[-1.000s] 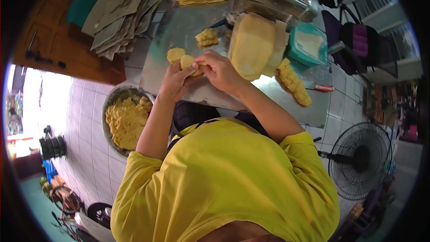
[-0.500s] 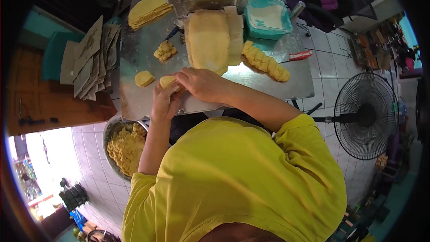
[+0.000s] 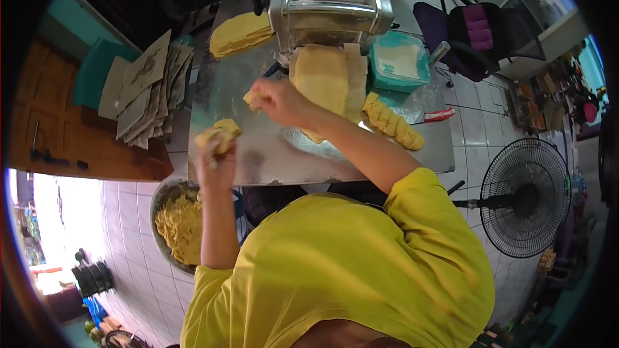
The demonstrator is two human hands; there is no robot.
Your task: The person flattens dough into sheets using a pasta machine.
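Observation:
My left hand [image 3: 216, 162] is at the near left of the metal table, fingers closed around a yellow dough piece [image 3: 219, 134]. Farther up and to the right, my right hand [image 3: 278, 100] pinches a small dough lump [image 3: 250, 98]. Beside it a flat dough sheet [image 3: 320, 74] lies in front of the metal roller machine [image 3: 329, 9]. A scored dough roll [image 3: 392, 122] rests to the right, near a red-handled knife [image 3: 440, 115]. Stacked dough sheets [image 3: 240, 33] lie left of the machine.
A teal container [image 3: 400, 61] with white powder stands right of the machine. Below the table's left edge is a bowl of dough [image 3: 179, 229]. Cardboard sheets [image 3: 151, 90] lean at the left, and a black fan [image 3: 525, 198] stands at the right.
My hands have moved apart, the right one up the table and the left one slightly left. The small lump near the sheet is now at my right hand. The whole view has shifted.

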